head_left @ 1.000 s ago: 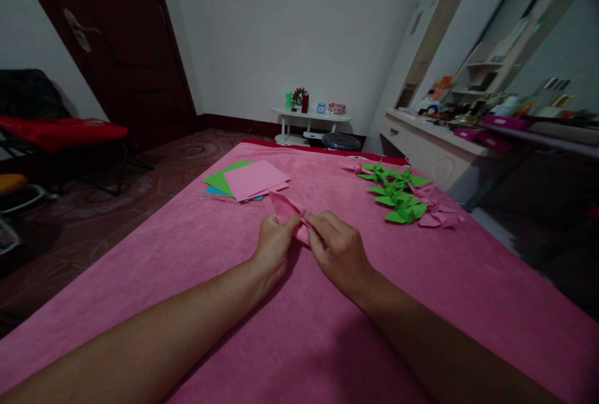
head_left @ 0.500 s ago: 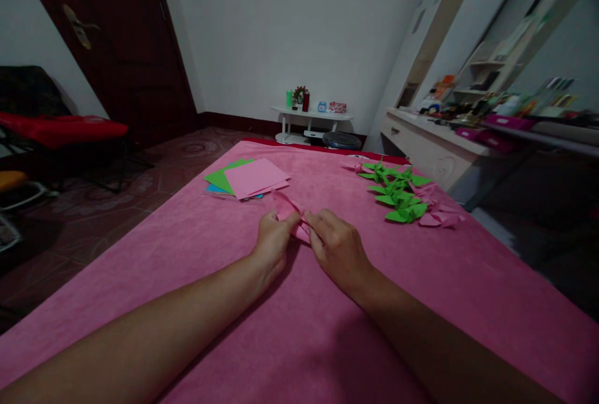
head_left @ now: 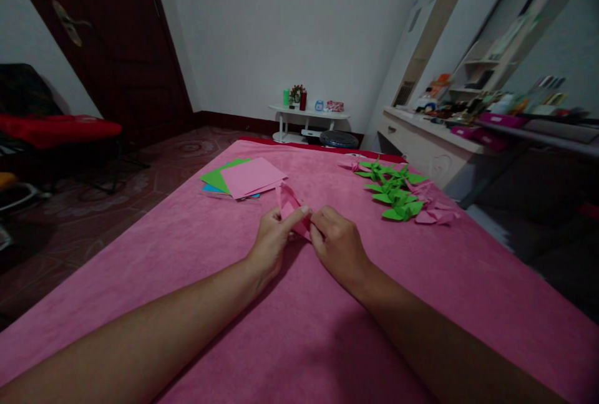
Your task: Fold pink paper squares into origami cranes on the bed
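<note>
A partly folded piece of pink origami paper (head_left: 289,201) is held between my hands over the pink cloth, one narrow end pointing up and away. My left hand (head_left: 272,232) pinches it from the left, thumb lying across the top. From the right, my right hand (head_left: 337,237) grips its near right edge with fingers curled; the fingertips partly hide the paper. Beyond my left hand lies a loose stack of square sheets, with a pink sheet (head_left: 253,177) on top and a green sheet (head_left: 216,178) and blue ones showing beneath.
Several folded green paper cranes (head_left: 403,209) and pink paper cranes (head_left: 437,212) lie together at the right of the pink-covered table (head_left: 140,273). A low white stand (head_left: 309,112) is against the far wall. A cluttered dresser (head_left: 421,136) stands at the right, a red chair (head_left: 60,129) at the left.
The pink paper has tilted, its narrow end now standing more upright. My left thumb has slid right across it, and my right hand has shifted slightly. The view has turned a little.
</note>
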Demonstrator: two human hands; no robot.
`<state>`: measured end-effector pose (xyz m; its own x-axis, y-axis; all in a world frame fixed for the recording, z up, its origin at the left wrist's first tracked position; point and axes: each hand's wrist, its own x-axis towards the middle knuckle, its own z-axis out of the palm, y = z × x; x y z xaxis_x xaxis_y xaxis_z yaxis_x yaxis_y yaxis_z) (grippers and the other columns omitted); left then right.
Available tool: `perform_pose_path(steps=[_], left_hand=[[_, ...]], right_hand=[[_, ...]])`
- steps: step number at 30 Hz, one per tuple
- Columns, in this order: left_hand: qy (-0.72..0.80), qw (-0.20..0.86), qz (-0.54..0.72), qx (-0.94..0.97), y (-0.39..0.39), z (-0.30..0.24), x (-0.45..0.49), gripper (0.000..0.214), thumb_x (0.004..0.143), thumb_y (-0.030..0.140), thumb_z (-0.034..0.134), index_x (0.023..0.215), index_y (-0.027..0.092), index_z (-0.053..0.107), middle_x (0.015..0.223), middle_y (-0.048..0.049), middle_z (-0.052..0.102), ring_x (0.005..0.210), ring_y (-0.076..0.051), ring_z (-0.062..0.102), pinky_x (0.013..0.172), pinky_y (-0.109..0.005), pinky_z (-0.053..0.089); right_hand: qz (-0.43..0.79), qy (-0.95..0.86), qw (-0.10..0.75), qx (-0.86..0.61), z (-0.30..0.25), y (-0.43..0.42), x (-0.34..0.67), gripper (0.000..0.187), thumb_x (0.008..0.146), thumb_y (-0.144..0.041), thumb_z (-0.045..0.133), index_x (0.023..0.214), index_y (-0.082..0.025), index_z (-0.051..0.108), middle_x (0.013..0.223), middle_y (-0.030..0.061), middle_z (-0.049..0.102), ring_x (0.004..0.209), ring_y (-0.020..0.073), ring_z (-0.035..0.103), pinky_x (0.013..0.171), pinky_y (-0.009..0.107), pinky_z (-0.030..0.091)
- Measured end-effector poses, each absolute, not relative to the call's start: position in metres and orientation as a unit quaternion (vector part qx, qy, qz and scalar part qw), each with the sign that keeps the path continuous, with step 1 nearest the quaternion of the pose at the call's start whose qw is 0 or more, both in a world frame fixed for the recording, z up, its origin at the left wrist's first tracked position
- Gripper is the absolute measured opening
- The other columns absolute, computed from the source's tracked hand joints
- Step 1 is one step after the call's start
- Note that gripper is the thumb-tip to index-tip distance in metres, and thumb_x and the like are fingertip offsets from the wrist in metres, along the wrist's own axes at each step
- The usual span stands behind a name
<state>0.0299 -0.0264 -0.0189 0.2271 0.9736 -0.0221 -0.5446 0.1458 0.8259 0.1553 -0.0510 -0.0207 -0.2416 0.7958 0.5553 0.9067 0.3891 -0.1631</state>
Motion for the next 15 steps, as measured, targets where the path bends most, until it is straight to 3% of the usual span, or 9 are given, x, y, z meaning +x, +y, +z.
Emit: perform_pose_path(steps=[5, 9, 11, 15], left_hand=[[0.339, 0.664, 0.578, 0.332, -0.023, -0.025, 0.035, 0.022, 0.058, 0.022, 0.075, 0.068, 0.01, 0.06, 0.061, -0.0028, 0.063, 0.051, -0.011, 0.055, 0.051, -0.022, 0.043], [0.346, 0.647, 0.6, 0.319, -0.016, -0.029, 0.033, 0.023, 0.058, 0.02, 0.074, 0.073, 0.01, 0.06, 0.064, -0.0034, 0.064, 0.053, -0.012, 0.058, 0.053, -0.024, 0.046], [0.344, 0.65, 0.605, 0.306, -0.011, -0.028, 0.03, 0.025, 0.059, 0.02, 0.074, 0.077, 0.01, 0.06, 0.068, -0.0041, 0.065, 0.055, -0.013, 0.059, 0.054, -0.025, 0.048], [0.341, 0.658, 0.616, 0.269, -0.003, -0.027, 0.025, 0.026, 0.056, 0.017, 0.076, 0.075, 0.011, 0.059, 0.068, -0.0019, 0.065, 0.056, -0.011, 0.06, 0.056, -0.023, 0.049]], right_hand=[[-0.108, -0.785, 0.286, -0.538, -0.02, -0.052, 0.154, 0.023, 0.087, -0.013, 0.045, 0.102, -0.017, 0.061, 0.081, 0.0057, 0.057, 0.071, 0.0169, 0.055, 0.067, 0.027, 0.042], [-0.062, -0.758, 0.355, -0.544, -0.019, -0.053, 0.152, 0.033, 0.079, -0.01, 0.052, 0.111, -0.018, 0.055, 0.092, 0.0065, 0.06, 0.079, 0.0181, 0.056, 0.071, 0.029, 0.044], [-0.023, -0.729, 0.409, -0.549, -0.019, -0.052, 0.151, 0.031, 0.075, -0.012, 0.057, 0.105, -0.019, 0.055, 0.09, 0.0047, 0.061, 0.075, 0.0169, 0.056, 0.069, 0.028, 0.045], [0.086, -0.664, 0.507, -0.543, -0.022, -0.049, 0.152, 0.006, 0.076, -0.021, 0.058, 0.082, -0.019, 0.056, 0.077, 0.0013, 0.059, 0.065, 0.0139, 0.055, 0.061, 0.025, 0.045]])
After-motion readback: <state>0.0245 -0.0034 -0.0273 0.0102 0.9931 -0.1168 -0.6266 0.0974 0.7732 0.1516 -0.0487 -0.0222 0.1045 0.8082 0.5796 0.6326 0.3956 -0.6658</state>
